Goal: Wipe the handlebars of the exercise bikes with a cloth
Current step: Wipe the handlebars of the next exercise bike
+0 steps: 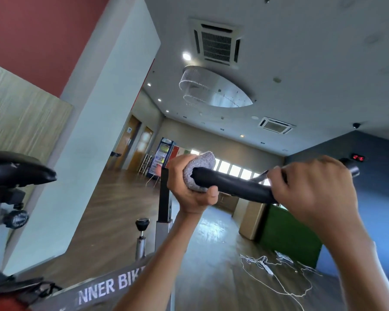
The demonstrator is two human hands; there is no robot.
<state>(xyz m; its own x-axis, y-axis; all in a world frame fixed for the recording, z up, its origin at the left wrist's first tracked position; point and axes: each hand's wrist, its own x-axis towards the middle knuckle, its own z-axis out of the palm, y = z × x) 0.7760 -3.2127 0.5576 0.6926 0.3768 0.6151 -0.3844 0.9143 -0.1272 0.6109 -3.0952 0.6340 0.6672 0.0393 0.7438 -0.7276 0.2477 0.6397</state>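
- The grey cloth (200, 167) is being gripped around the handlebar (234, 185) end by the left hand (189, 189).
- The handlebar is being clasped by the right hand (312, 191).

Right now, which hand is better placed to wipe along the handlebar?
Left: the left hand grips the grey cloth wrapped round the handlebar end; the right hand holds bare bar, likely steadying.

Person observed: both the left hand (190, 187) and the right hand (312, 189) are bare. The left forearm (164, 261) and right forearm (355, 261) are bare from wrist to lower frame edge. Clothing higher up cannot be told.
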